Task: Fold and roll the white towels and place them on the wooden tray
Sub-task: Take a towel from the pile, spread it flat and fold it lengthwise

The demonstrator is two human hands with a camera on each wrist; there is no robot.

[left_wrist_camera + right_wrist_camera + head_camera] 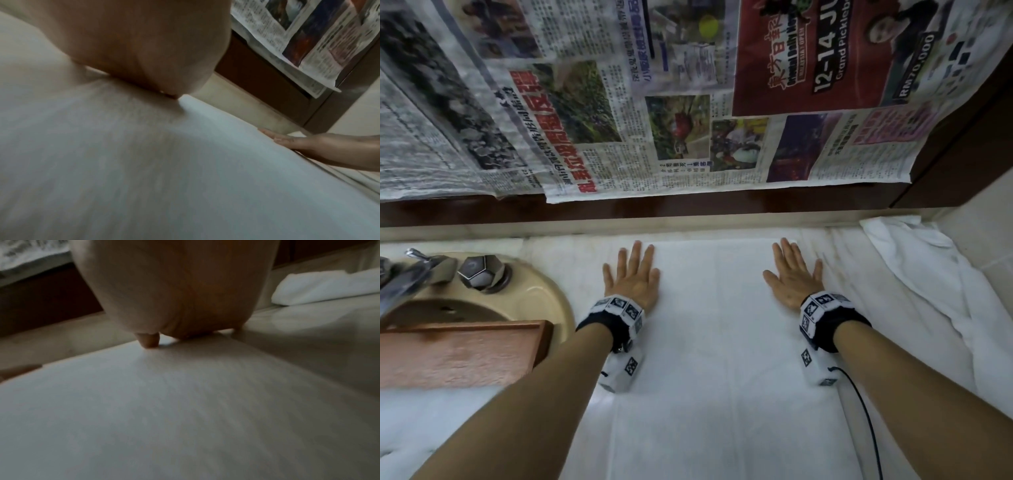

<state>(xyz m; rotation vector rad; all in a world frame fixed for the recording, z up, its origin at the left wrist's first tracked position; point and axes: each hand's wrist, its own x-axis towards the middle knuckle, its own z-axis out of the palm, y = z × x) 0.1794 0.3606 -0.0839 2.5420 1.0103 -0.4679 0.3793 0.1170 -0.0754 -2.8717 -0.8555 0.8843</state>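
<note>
A white towel lies flat on the counter, folded into a long strip running from the back wall toward me. My left hand presses flat on its far left part, fingers straight. My right hand presses flat on its far right part, fingers spread. In the left wrist view the towel fills the picture under my palm, and the right hand lies flat at its edge. The right wrist view shows the towel under my palm. A wooden tray sits across the sink at the left.
A second white towel lies crumpled at the right along the wall, also visible as a white towel. A beige sink with a chrome tap and knob is at the left. Newspaper covers the wall behind.
</note>
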